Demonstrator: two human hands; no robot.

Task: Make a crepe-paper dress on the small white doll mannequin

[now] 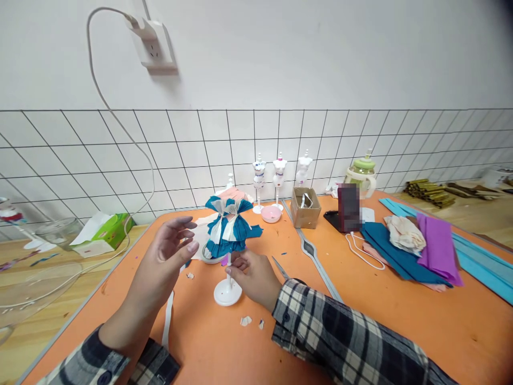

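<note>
Centrally, on the orange bench (pixel 216 347), pale scraps (pixel 246 321) lie loose in front of a white dress stand (pixel 227 294). The right hand (pixel 252 275) closes thumb and fingers on the stand's stem, just above the round base; the left hand (pixel 168 248) is empty, its fingers spread beside, and apart from, the blue-and-white ruffled dress (pixel 236 230) on the stand. A low, light grip on the stem should steady the piece without crushing the ruffles, which look soft and easily creased; the base is best kept flat. Farther off at left, a green pack (pixel 104 235) holds white tissue. Beyond the stand, a pink bowl (pixel 271 215) contains small items, too small to identify; beside it, an open cardboard box (pixel 305 215) shows a looped white strip (pixel 306 200). Farther back stands a green-lidded jug (pixel 363 174), its contents unclear.
</note>
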